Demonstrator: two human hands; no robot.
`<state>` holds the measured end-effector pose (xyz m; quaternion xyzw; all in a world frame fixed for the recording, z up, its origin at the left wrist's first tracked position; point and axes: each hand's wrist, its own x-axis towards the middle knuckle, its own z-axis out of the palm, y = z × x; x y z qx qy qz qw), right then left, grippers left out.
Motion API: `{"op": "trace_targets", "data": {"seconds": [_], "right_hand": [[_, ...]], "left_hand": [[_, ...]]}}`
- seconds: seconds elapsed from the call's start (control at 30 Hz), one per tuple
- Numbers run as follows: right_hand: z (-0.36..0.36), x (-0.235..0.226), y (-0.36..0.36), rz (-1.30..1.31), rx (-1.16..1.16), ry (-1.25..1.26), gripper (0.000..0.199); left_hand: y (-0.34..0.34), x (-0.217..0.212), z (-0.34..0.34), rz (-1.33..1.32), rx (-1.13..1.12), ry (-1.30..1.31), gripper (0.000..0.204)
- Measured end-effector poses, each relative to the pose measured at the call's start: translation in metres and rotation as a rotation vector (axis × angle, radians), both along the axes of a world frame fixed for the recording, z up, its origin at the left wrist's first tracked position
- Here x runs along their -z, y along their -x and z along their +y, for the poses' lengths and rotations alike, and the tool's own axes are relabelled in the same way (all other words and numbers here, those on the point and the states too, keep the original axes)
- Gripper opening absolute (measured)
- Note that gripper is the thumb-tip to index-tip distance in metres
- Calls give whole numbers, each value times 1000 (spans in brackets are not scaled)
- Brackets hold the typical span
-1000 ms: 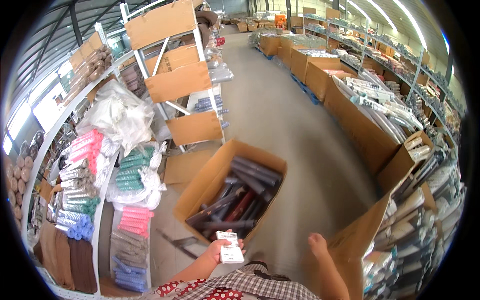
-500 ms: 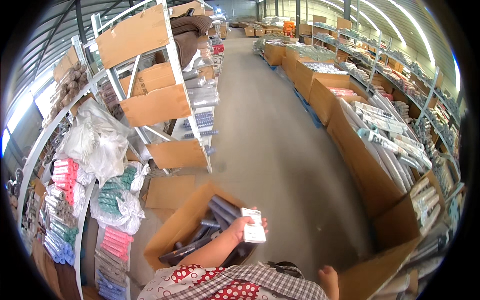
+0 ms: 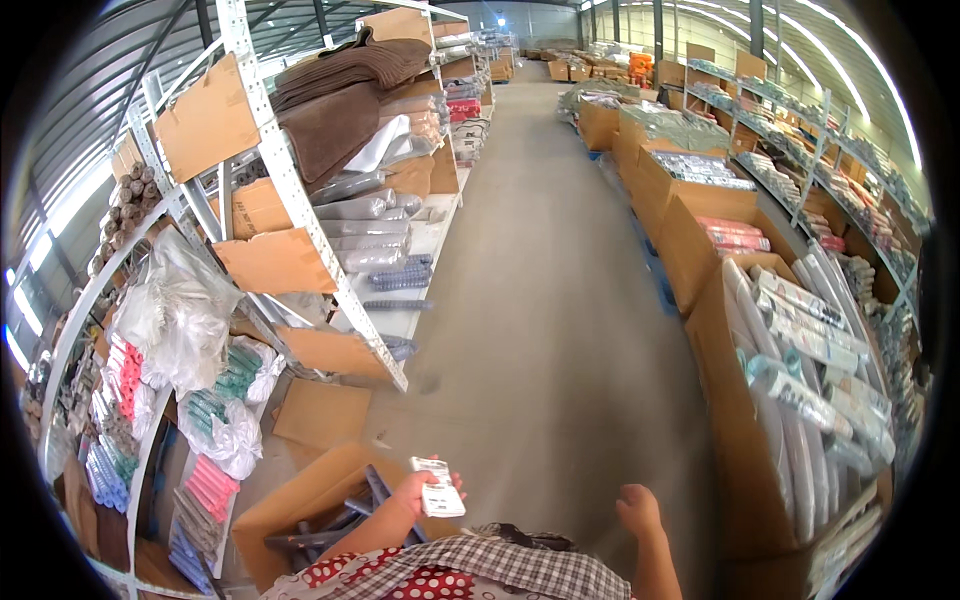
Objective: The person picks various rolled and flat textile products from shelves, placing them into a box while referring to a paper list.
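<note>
My left hand (image 3: 410,493) is closed round a small white stack of printed paper labels (image 3: 441,488), holding it in front of my body. Below that forearm stands an open cardboard box (image 3: 290,487) with several dark blue-grey rolls (image 3: 375,489) inside, partly covered by my arm. To the right, over the concrete floor, my right hand (image 3: 637,508) is curled into a loose fist with nothing showing in it. A checked and red-dotted garment (image 3: 500,560) covers my front.
At left, a white metal rack (image 3: 330,270) bears wrapped rolls and brown mats (image 3: 345,90). Lower shelves hold pink rolls (image 3: 212,487) and white plastic bags (image 3: 235,440). Cardboard boxes of wrapped rolls (image 3: 800,310) line the aisle's right side. A flat cardboard sheet (image 3: 320,410) lies left.
The view has swung left and moved on a little, so the left rack shows more fully. My right hand has risen further into view. The left hand keeps hold of the labels.
</note>
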<state>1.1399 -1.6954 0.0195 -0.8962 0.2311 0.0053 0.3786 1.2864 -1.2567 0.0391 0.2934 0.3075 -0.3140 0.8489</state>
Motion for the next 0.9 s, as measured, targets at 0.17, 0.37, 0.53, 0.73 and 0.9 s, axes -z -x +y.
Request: {"op": "trace_targets", "data": {"seconds": [0.17, 0.37, 0.53, 0.73, 0.9], "right_hand": [[-68, 24, -165, -12, -45, -200, 34], [-196, 222, -180, 296, 29, -236, 31], [-225, 152, -261, 597, 494, -452, 26], [-273, 155, -444, 568, 555, -537, 21], [-345, 193, -659, 450, 525, -592, 16]], "left_hand": [[-107, 14, -46, 7, -173, 80, 73], [-327, 61, -143, -19, -56, 83, 72], [-512, -1, -251, -212, 78, 187, 75], [-681, -27, -317, -299, 103, 309, 57], [-795, -14, -314, -263, -153, 112, 50]]}}
